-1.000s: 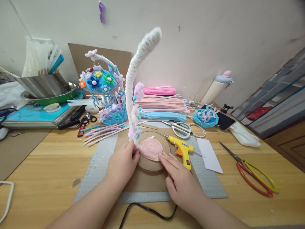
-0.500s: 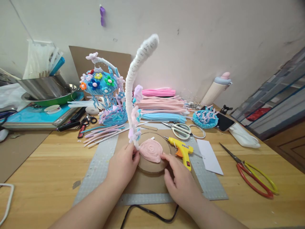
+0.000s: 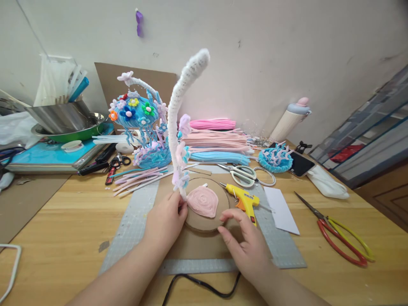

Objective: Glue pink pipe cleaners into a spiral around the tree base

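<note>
My left hand [image 3: 165,216] is closed around the foot of a tall curved stem [image 3: 174,106] wrapped in white pipe cleaner, with small lilac, pink and blue flowers up its lower part. The stem stands upright at the left side of a round cardboard disc [image 3: 204,225]. A flat pink coiled pipe-cleaner piece [image 3: 204,201] lies on the disc. At the disc's right edge, my right hand [image 3: 245,240] has thumb and forefinger apart, with nothing visible between them; whether the tips touch the rim I cannot tell. Just behind this hand lies a yellow glue gun [image 3: 242,199].
Under the disc are a cardboard sheet [image 3: 191,250] and a grey cutting mat [image 3: 124,238]. White-handled scissors [image 3: 244,175] and red-and-yellow-handled scissors [image 3: 339,238] lie to the right. Behind are pipe-cleaner bundles [image 3: 216,140] and a flowered blue jellyfish-like ornament [image 3: 140,112]. A black cable [image 3: 200,284] crosses in front.
My right hand has drawn back from the pink coil's edge toward the disc's lower right rim, its forefinger lifted off. The left hand keeps its hold on the white stem.
</note>
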The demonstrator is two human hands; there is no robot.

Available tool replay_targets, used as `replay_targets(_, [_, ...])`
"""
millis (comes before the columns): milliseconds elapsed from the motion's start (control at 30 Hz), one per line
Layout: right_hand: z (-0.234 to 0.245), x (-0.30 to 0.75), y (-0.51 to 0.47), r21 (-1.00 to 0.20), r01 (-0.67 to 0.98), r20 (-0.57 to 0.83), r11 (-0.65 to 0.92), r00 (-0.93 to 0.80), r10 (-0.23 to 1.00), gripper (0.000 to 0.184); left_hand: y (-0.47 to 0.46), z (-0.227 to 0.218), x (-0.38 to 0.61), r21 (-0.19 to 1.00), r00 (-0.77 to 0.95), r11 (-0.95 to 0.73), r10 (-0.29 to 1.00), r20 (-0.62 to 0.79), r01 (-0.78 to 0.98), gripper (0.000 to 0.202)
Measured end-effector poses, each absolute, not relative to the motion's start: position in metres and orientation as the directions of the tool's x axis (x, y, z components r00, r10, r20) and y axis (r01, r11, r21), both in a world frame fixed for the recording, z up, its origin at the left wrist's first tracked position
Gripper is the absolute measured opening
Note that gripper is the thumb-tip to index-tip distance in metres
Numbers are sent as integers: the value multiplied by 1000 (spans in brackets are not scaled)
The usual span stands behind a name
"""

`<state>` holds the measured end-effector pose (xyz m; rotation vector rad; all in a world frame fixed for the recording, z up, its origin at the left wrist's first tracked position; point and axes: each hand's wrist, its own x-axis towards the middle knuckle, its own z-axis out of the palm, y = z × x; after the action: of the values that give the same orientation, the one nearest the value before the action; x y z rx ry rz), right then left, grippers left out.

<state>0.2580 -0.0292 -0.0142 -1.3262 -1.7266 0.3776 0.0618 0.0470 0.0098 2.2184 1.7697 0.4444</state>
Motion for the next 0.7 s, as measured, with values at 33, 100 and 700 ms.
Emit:
replay_targets(33, [-17, 259, -29, -724, 597, 449, 345, 28, 893, 7, 47, 10, 62, 393, 206, -217, 976, 71, 894, 6])
replay_targets(100, [-23, 262, -30, -772, 567, 408, 287, 95, 908, 10, 47, 10, 62, 394, 201, -212, 977, 69, 894, 6])
replay_targets(700, [-16, 253, -22, -551, 781, 315, 294, -132, 940, 25, 47, 9, 62, 374, 208, -223, 975, 81, 900, 6])
